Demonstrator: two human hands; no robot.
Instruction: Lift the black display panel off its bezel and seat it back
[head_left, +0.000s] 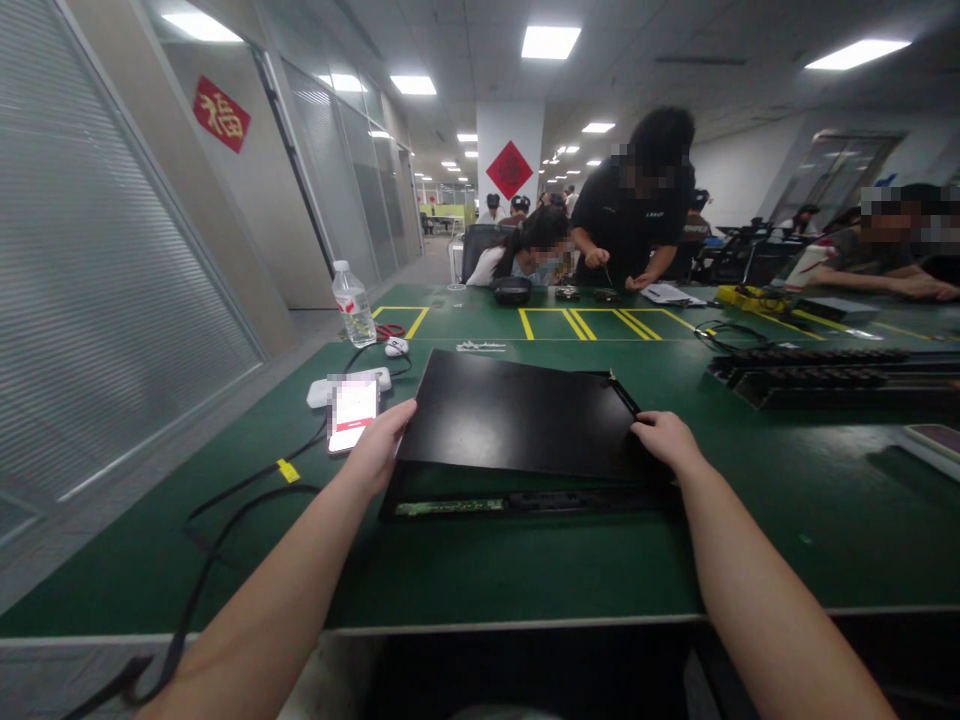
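A flat, dark screen panel [495, 415] with a dull sheen sits at a slant over a black frame [585, 500]. Along the frame's near side a narrow green circuit board [450, 507] shows. My left hand [384, 445] grips the panel's left edge, its fingertips mostly hidden behind it. On the other side, my right hand [666, 438] is closed at the panel's right edge, where a thin black strip of the frame [624, 393] stands out. Whether it pinches the panel, the strip or both is hard to tell. A lit phone [354, 412] lies just left of my left hand.
A water bottle [352, 305], red scissors [390, 331], a white mouse [396, 347] and a black cable [247, 480] lie to the left. Long black parts [825, 378] are at the right. Across the green table [525, 590], a co-worker [634, 215] stands handling small parts; others sit nearby.
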